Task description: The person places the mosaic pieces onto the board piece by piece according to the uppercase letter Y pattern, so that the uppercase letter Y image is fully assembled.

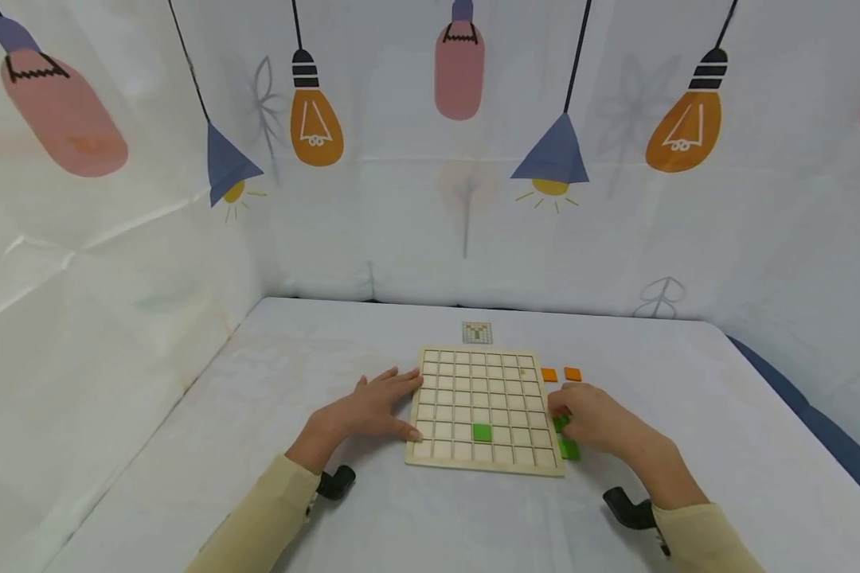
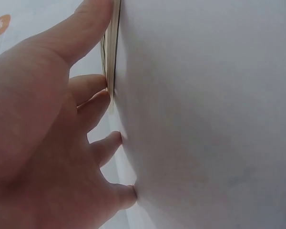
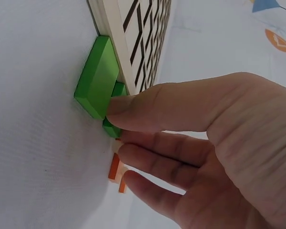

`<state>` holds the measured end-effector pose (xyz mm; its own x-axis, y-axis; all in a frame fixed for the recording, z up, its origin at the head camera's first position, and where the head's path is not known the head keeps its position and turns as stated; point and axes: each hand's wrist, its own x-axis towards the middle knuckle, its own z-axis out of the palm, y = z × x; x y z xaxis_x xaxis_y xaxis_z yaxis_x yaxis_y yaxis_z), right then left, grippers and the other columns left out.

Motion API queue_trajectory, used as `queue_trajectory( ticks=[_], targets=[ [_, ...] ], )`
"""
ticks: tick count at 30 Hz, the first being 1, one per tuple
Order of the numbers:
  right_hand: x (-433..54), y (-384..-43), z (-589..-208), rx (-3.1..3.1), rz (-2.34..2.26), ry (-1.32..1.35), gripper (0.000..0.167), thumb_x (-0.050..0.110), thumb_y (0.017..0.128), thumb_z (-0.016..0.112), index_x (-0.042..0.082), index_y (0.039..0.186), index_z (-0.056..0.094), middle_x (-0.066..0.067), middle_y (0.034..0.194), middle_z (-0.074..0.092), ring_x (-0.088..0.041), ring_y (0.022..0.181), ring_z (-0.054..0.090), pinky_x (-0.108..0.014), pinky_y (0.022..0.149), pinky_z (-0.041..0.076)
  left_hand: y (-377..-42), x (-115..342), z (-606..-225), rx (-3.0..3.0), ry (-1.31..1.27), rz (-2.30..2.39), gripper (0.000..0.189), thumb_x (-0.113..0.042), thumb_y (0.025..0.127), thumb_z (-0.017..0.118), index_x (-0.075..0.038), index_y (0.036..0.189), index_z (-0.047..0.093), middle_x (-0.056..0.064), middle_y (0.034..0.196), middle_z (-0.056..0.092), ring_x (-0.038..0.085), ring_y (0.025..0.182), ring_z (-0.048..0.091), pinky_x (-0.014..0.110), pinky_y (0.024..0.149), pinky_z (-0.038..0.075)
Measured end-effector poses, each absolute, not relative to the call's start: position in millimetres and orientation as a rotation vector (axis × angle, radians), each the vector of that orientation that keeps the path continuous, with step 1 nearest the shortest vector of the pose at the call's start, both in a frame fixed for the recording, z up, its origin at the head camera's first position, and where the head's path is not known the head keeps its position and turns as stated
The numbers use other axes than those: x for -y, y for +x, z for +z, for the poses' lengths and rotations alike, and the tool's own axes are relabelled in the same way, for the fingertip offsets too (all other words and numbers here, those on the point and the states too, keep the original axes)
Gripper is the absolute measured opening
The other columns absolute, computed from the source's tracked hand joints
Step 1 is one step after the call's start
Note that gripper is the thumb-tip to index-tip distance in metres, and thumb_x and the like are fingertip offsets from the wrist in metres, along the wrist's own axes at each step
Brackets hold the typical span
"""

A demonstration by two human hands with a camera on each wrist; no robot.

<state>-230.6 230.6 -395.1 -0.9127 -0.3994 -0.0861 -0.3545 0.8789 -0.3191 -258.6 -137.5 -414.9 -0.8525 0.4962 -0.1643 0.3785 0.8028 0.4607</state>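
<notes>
A wooden grid board (image 1: 447, 381) lies flat on the table, with one green tile (image 1: 482, 433) set in a lower cell. My left hand (image 1: 373, 406) spreads along the board's left edge. Its thumb touches the lower-left corner and its fingertips touch the edge farther up. Beyond the right edge, my right hand (image 1: 595, 418) pinches a green tile (image 3: 111, 129) between thumb and fingers; the hand partly covers it. Another green tile (image 3: 97, 78) lies nearer, against the board's side. Farther back are two orange tiles, the left one (image 1: 549, 374) close to the board and the other (image 1: 572, 373) beside it.
A small printed pattern card (image 1: 477, 333) lies behind the board. The white-covered table (image 1: 330, 326) extends around it, with a curtain (image 1: 401, 231) printed with lamps standing at the back and left.
</notes>
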Motion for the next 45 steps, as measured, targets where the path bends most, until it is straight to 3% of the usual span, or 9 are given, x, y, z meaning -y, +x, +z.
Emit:
queue_trajectory(
  ticks=[12, 22, 45],
  targets=[
    [-237, -227, -404, -2.923, -0.464, -0.542, 0.026, -0.001, 0.074, 0.072, 0.020, 0.088, 0.075, 0.008, 0.081, 0.056, -0.012, 0.076, 0.046, -0.026, 0.066, 0.041, -255, 136, -420, -2.711, 0.683, 0.629, 0.095, -0.053, 0.078, 0.079, -0.024, 0.156, 0.034, -0.006, 0.165, 0.026, 0.031, 0.156, 0.013, 0.072, 0.117, 0.007],
    [-240, -227, -410, -2.899, -0.556, -0.550, 0.025, 0.000, 0.072, 0.074, 0.020, 0.086, 0.069, 0.006, 0.083, 0.057, -0.012, 0.079, 0.048, -0.025, 0.068, 0.044, -252, 137, -424, -2.698, 0.667, 0.645, 0.095, -0.053, 0.078, 0.080, -0.024, 0.156, 0.034, -0.006, 0.165, 0.026, 0.030, 0.156, 0.012, 0.071, 0.118, 0.006],
    [-247, -232, -412, -2.990, -0.640, -0.604, 0.026, -0.001, 0.070, 0.069, 0.017, 0.084, 0.056, 0.003, 0.079, 0.052, -0.013, 0.077, 0.045, -0.024, 0.064, 0.036, -256, 137, -416, -2.707, 0.709, 0.628, 0.095, -0.053, 0.080, 0.078, -0.023, 0.157, 0.032, -0.005, 0.166, 0.024, 0.031, 0.156, 0.011, 0.072, 0.117, 0.006]
  ],
)
